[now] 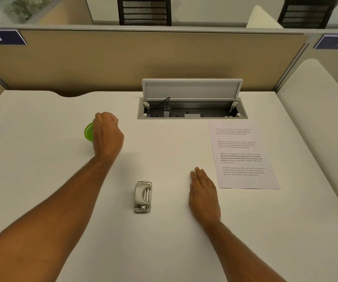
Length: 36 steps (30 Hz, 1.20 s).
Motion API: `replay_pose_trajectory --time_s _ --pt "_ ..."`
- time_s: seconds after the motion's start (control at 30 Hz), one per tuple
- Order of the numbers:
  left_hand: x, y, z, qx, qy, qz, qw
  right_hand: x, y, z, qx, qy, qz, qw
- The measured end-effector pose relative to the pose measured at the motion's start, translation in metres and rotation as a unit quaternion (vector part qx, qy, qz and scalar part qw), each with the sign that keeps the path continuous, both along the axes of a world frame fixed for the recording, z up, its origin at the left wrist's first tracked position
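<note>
My left hand (pixel 107 135) reaches far out over the white desk (pixel 41 159), fingers curled, right beside a small green round container (pixel 88 131) that it partly hides. Whether the fingers grip the container is not visible. A grey metal hole punch (pixel 143 197) lies near the middle of the desk, between my two arms. My right hand (pixel 203 195) rests flat on the desk with straight fingers, just left of a printed sheet of paper (pixel 243 155).
A cable box (pixel 192 110) set into the desk stands with its lid raised, a black plug and cord inside. A beige partition (pixel 143 62) with labels 435 and 436 closes the far edge. A cream panel (pixel 322 119) borders the right side.
</note>
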<state>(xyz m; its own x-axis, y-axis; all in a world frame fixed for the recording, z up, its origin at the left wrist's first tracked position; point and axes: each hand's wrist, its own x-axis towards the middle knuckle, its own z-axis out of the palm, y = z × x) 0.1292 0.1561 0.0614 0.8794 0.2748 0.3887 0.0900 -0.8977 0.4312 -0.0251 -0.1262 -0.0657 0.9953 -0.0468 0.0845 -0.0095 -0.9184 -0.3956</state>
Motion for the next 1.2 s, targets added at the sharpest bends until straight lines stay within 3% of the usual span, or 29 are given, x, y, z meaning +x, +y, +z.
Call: replay_pose_trajectory --time_s 0.13,0.33,0.47,1.2 --pt "0.007 0.020 0.007 -0.006 -0.024 0.052 0.998 -0.001 -0.001 0.000 0.002 -0.008 -0.002 1.000" --pt "0.012 0.036 0.003 0.079 0.139 0.094 0.983 0.000 -0.001 0.000 -0.002 -0.008 0.000 1.000" --pt "0.012 0.036 -0.004 0.085 0.187 0.095 0.974 0.000 -0.001 -0.001 -0.004 -0.009 0.002 1.000" --pt "0.010 0.039 -0.005 0.086 0.182 0.086 0.976 0.001 -0.001 -0.004 -0.008 -0.012 0.002 1.000"
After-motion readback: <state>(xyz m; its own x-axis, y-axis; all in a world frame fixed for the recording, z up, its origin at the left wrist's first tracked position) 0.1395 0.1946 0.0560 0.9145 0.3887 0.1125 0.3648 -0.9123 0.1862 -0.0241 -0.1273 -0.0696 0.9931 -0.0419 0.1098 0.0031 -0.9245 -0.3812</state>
